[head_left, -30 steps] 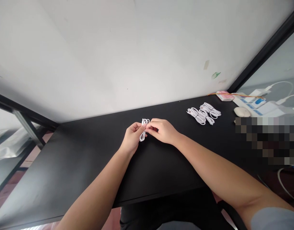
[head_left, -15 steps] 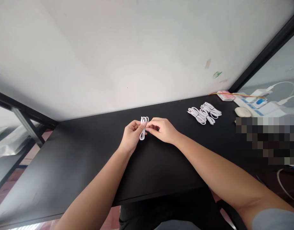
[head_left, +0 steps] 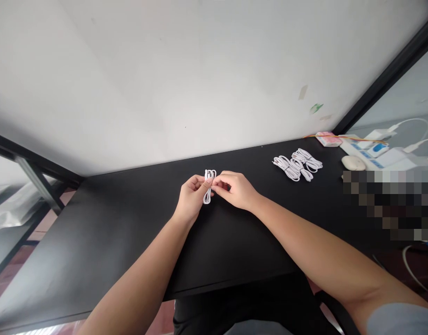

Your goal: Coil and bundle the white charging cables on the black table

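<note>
Over the middle of the black table (head_left: 130, 242), two bare hands meet around a small white cord (head_left: 209, 186). It is folded up into a little bundle of loops. The left hand (head_left: 191, 197) pinches the bundle at its middle, thumb on one side and fingers on the other. The right hand (head_left: 237, 190) is closed on the same spot with its fingertips, touching the left hand. One loop sticks up above the fingers and one hangs down below them, just above the table top.

The cord looks thin, soft and very light. It bends easily, so the loops could slip apart if the pinch lets go. I think the best place to hold it is right at the middle, where all the loops cross, and that is where both hands have it.

Far off to the right lies a pile of more white cords (head_left: 297, 166), each one folded the same way. Past that sit a cream mouse (head_left: 352, 163) and a white power strip (head_left: 374, 150) with plugs in it. A white wall (head_left: 200, 79) stands behind the table.
</note>
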{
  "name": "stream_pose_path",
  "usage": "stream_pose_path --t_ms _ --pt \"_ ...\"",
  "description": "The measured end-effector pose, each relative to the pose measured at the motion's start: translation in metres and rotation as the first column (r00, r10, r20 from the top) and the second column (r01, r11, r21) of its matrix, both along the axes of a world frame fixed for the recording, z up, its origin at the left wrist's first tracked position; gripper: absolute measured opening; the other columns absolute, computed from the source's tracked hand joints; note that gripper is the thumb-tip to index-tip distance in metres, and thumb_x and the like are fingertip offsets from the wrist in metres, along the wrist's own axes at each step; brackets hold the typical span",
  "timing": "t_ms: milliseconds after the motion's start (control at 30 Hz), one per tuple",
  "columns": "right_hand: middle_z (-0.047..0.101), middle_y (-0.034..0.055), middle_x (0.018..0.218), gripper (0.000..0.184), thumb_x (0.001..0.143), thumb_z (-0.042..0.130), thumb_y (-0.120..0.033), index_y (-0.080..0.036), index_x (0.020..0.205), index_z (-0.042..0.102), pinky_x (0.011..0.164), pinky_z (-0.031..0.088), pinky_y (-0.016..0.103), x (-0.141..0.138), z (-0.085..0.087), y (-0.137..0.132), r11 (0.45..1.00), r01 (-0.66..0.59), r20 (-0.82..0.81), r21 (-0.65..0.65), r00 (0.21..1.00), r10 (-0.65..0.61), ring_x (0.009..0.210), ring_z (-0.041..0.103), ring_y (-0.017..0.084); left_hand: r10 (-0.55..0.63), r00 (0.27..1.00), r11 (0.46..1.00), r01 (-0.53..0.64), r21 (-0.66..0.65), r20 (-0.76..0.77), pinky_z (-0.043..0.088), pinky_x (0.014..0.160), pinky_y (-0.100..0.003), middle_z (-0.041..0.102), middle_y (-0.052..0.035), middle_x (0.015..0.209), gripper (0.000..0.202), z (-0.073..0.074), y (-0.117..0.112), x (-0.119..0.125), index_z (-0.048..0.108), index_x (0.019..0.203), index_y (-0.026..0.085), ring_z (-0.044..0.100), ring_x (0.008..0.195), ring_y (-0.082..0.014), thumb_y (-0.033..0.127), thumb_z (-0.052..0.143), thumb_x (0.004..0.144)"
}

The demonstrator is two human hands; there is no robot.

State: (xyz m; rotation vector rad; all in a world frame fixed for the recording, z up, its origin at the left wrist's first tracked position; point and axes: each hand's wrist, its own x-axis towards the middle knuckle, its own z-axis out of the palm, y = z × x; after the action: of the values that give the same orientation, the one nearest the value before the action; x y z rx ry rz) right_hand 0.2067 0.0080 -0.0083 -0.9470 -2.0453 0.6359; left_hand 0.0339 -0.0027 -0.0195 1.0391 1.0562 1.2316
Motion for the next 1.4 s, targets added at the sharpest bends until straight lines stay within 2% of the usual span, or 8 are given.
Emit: stream_pose_path --t_ms 300,500,667,1267,1400 --pt "0.068 0.0025 0.095 0.011 0.095 0.062 -0.026 -0.022 0.094 0.072 0.065 0.042 0.026 0.0087 0.0029 0.0023 0.989 -0.049 0.104 0.136 0.994 0.035 0.066 0.055 0.011 -0.067 0.997 0.996 0.064 -0.056 -0.047 0.047 0.057 -0.021 0.07 -0.0024 0.07 0.034 0.0034 0.0007 -0.0069 0.068 0.082 0.015 0.064 0.062 -0.0115 0.045 0.082 0.076" --pt "0.071 0.0035 0.097 0.013 0.093 0.059 -0.02 -0.021 0.088 0.071 0.072 0.043 0.028 0.0092 0.0044 0.002 0.966 -0.065 0.202 0.252 0.979 0.013 0.084 0.063 0.016 -0.076 0.992 0.996 0.071 -0.053 -0.105 0.044 0.056 -0.021 0.071 -0.0036 0.07 0.035 0.004 -0.0011 -0.0055 0.069 0.08 0.015 0.062 0.06 -0.0117 0.047 0.082 0.075" --pt "0.068 0.0025 0.086 0.017 0.092 0.058 -0.018 -0.019 0.078 0.068 0.065 0.038 0.028 0.0067 0.0061 0.0008 0.954 -0.059 0.28 0.294 0.96 -0.027 0.075 0.058 0.014 -0.063 0.987 0.997 0.057 -0.042 -0.15 0.04 0.052 -0.02 0.069 -0.002 0.067 0.037 0.001 -0.0011 -0.0045 0.068 0.08 0.015 0.058 0.056 -0.0099 0.048 0.082 0.074" --pt "0.061 0.0024 0.088 0.016 0.096 0.053 -0.021 -0.017 0.084 0.062 0.057 0.03 0.026 0.004 0.0095 -0.002 0.976 -0.029 0.315 0.214 0.948 -0.041 0.06 0.044 0.009 -0.027 0.987 0.999 0.024 -0.022 -0.157 0.04 0.052 -0.02 0.065 -0.0008 0.064 0.035 0.0013 -0.0017 -0.0036 0.068 0.081 0.014 0.056 0.055 -0.0094 0.046 0.081 0.076" --pt "0.06 0.0026 0.088 0.014 0.095 0.053 -0.021 -0.018 0.085 0.061 0.058 0.033 0.025 0.0025 0.0091 -0.0047 0.981 0.013 0.261 0.194 0.963 -0.064 0.061 0.045 0.01 -0.013 0.992 1.0 0.01 -0.022 -0.122 0.042 0.053 -0.02 0.066 -0.0014 0.064 0.035 0.0028 -0.0018 -0.0024 0.068 0.082 0.014 0.058 0.056 -0.0099 0.047 0.08 0.077"
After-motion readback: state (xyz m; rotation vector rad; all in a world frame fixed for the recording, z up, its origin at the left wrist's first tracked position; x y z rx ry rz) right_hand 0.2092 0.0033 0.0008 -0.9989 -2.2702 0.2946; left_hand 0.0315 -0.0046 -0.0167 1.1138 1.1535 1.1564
